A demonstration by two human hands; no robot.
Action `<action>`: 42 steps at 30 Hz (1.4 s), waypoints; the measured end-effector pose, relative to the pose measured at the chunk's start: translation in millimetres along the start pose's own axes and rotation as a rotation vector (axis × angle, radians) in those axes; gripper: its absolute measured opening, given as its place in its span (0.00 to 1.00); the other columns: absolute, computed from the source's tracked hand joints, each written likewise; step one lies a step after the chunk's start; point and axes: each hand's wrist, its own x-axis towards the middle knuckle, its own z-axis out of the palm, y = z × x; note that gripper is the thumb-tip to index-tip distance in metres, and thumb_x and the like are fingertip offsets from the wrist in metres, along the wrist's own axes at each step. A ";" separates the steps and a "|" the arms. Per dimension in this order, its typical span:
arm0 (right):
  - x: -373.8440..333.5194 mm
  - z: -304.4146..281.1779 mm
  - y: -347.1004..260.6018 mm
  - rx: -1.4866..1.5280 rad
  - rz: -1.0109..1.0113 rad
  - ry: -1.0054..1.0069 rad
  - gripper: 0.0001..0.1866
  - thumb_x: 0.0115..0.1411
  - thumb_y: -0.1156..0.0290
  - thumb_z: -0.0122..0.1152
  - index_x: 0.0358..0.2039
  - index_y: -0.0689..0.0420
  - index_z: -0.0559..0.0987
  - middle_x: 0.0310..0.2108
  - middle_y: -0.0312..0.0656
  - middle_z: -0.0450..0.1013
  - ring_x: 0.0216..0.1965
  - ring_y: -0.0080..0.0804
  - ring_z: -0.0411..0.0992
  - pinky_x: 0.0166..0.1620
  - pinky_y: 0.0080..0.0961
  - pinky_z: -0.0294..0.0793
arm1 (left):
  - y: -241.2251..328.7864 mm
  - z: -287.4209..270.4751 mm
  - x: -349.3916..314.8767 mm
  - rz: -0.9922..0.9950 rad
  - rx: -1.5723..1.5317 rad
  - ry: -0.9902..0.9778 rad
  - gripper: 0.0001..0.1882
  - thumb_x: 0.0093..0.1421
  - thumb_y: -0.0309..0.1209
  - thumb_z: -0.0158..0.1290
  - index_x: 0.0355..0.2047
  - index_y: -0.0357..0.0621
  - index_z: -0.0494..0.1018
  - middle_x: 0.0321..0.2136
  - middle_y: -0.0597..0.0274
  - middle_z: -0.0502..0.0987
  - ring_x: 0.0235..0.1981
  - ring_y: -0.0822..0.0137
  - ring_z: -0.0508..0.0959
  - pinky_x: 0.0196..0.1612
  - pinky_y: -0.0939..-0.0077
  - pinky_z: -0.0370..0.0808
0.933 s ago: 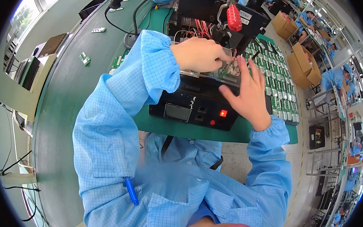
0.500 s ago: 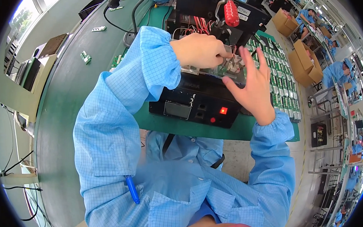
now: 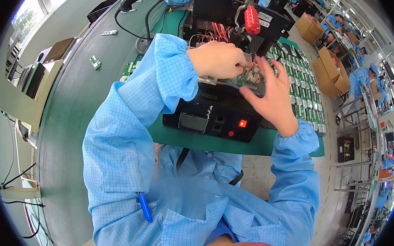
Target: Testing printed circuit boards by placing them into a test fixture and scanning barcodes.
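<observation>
A black test fixture (image 3: pixel 197 134) with a small screen and a lit red switch stands on the green bench in front of me. My left hand (image 3: pixel 218 60) reaches over its top plate, fingers closed in a pinch beside a bunch of pale connectors with wires (image 3: pixel 252 76). Whatever sits between those fingertips is hidden. Opposite it, my right hand (image 3: pixel 273 96) is open, thumb and fingers apart, its fingertips close to the left ones and above the connectors. A toggle clamp with a red grip (image 3: pixel 252 20) rises just beyond both hands. Red wires (image 3: pixel 218 33) run inside the fixture behind my left hand.
Rows of small green circuit boards (image 3: pixel 305 87) cover the bench on the right. A loose board (image 3: pixel 95 62) lies at left, near a black stand base (image 3: pixel 143 46). Cardboard boxes (image 3: pixel 331 72) stand past the bench's right edge, with co-workers (image 3: pixel 361 79) beyond.
The fingers of my right hand have come in a little toward the left fingertips and bent slightly. My left hand keeps its pinch at nearly the same place.
</observation>
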 end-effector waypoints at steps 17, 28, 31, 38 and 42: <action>-5.0 -1.6 2.9 -0.032 0.041 -0.076 0.47 0.51 0.58 0.71 0.69 0.57 0.60 0.67 0.43 0.65 0.69 0.51 0.54 0.66 0.47 0.49 | 0.3 0.3 -1.4 0.022 0.042 -0.027 0.25 0.61 0.33 0.46 0.60 0.64 0.75 0.29 0.58 0.83 0.33 0.53 0.83 0.39 0.60 0.78; 10.9 -6.1 11.9 0.285 -0.043 0.146 0.41 0.60 0.63 0.64 0.69 0.63 0.57 0.67 0.44 0.64 0.69 0.48 0.55 0.70 0.41 0.52 | 1.3 8.9 -17.4 0.042 0.078 0.211 0.23 0.59 0.32 0.48 0.56 0.58 0.77 0.31 0.54 0.82 0.32 0.52 0.81 0.39 0.58 0.78; 42.2 -31.7 0.3 0.198 -0.217 0.367 0.37 0.59 0.62 0.67 0.66 0.60 0.66 0.65 0.45 0.66 0.65 0.49 0.59 0.63 0.41 0.60 | 8.2 20.1 -44.2 0.309 -0.124 0.491 0.21 0.57 0.28 0.51 0.52 0.50 0.79 0.32 0.52 0.81 0.32 0.51 0.80 0.38 0.58 0.78; 111.5 -27.5 -5.4 -0.084 -0.625 0.573 0.21 0.56 0.66 0.68 0.50 0.54 0.76 0.50 0.34 0.76 0.48 0.37 0.72 0.52 0.31 0.72 | 39.8 67.4 -94.6 0.355 -0.207 0.299 0.18 0.52 0.24 0.55 0.46 0.42 0.80 0.34 0.55 0.76 0.35 0.55 0.78 0.38 0.62 0.78; 131.1 -27.5 10.5 0.035 -0.802 0.595 0.21 0.55 0.65 0.70 0.48 0.54 0.76 0.47 0.36 0.77 0.43 0.36 0.74 0.44 0.28 0.76 | 38.4 88.5 -102.5 0.388 -0.164 0.307 0.23 0.53 0.24 0.55 0.51 0.42 0.77 0.48 0.50 0.74 0.51 0.51 0.75 0.54 0.57 0.74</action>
